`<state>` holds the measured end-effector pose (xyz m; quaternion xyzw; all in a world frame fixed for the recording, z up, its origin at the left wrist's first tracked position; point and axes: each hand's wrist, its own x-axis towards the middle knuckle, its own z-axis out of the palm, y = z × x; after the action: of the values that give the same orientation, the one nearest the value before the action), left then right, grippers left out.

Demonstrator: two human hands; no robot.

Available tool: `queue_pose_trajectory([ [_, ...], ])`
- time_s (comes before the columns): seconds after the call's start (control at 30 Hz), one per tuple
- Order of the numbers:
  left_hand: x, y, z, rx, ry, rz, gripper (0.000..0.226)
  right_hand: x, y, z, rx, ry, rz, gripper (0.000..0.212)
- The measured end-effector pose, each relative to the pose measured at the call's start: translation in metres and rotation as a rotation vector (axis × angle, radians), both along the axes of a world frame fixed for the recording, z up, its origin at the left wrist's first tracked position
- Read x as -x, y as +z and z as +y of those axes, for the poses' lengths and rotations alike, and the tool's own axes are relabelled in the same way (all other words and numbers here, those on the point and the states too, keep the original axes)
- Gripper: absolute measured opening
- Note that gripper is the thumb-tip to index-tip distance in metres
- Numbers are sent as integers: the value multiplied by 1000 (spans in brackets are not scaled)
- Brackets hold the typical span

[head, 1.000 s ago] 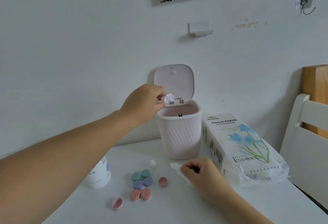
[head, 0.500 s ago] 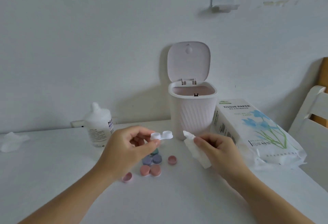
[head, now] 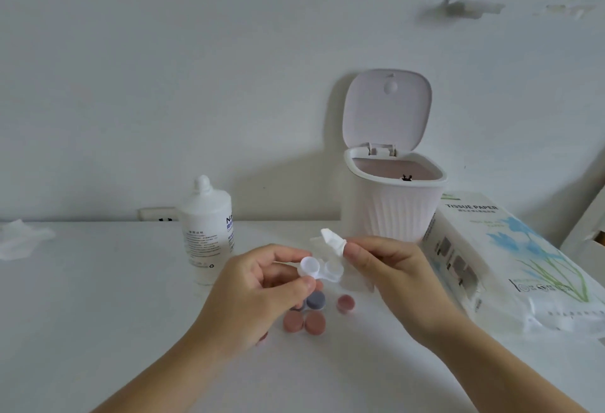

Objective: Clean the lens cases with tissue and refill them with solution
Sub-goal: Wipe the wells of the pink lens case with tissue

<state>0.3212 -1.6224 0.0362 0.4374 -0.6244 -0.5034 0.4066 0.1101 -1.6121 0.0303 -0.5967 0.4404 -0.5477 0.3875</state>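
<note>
Centrally, just above the worktop [head: 98, 314], a clear white lens case [head: 319, 270] with two open wells is pinched at its left well between the thumb and curled fingers of the left hand [head: 262, 291]; the right well juts out toward three o'clock, free of the fingers. At about one o'clock from the case, a twisted piece of tissue [head: 332, 242] is gripped by the right hand [head: 389, 271], wrapped over a fingertip, with its white point rising toward eleven o'clock; the tissue is held just beside the case's right well, and whether the two touch cannot be told. Directly below the case, at six o'clock, small round caps are laid on the worktop: a purple cap [head: 315, 300], two pink caps [head: 304, 322] side by side, and a single pink cap [head: 345, 303] a little to the right. A solution bottle [head: 208, 229] is stood upright at ten o'clock from the left hand. A small ribbed bin [head: 394, 203] with its lid raised is seen at twelve o'clock behind the right hand, and a tissue paper pack [head: 510, 262] is laid at three o'clock. A crumpled tissue [head: 19, 242] is seen at the far left edge.
</note>
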Motion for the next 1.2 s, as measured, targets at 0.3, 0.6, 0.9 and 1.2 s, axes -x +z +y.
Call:
queue_pose_trajectory([
  [0.3,3,0,0,-35,-16,107,22,-3,-8,8,52,7,17,21],
  [0.6,3,2,5,12,38,120,25,0,-9,11,12,73,-66,32],
  [0.9,6,-1,3,9,-18,150,24,-1,-3,8,-151,52,-114,10],
  [1.2,7,-2,5,64,-47,166,21,0,-2,9,-290,109,-72,22],
])
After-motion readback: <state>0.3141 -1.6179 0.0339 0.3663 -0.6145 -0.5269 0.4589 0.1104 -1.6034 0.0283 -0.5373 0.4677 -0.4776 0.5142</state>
